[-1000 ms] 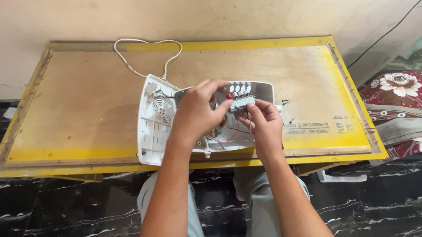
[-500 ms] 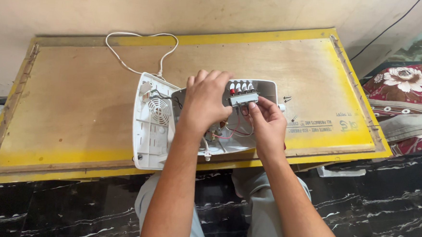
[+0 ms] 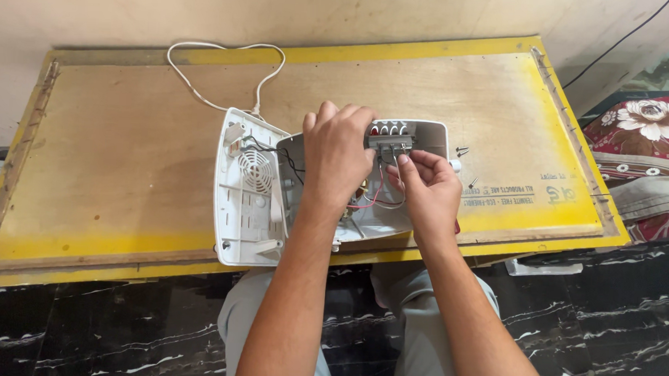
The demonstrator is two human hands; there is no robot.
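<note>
From my seat the inside of the opened white appliance [image 3: 334,192] is mostly covered: my left hand [image 3: 337,159] lies palm down across the middle of its grey half, so the parts under it are hidden, and I can only catch red and dark wires running out below my fingers. The small switch block [image 3: 389,134] with its row of red and white buttons sits at the upper edge of that half, and how it is fixed there I cannot make out. My left fingers are curled together over the casing, their tips at the block's left end. My right hand [image 3: 428,190] comes up from below, wrist bent, thumb and forefinger pinched on the thin wires just under the block (the other fingers are folded in). The appliance lies near the front edge of the yellow-bordered wooden board [image 3: 122,162], with its white cord [image 3: 222,71] looping away behind it. Two small dark screws [image 3: 461,150] lie just right of the casing.
</note>
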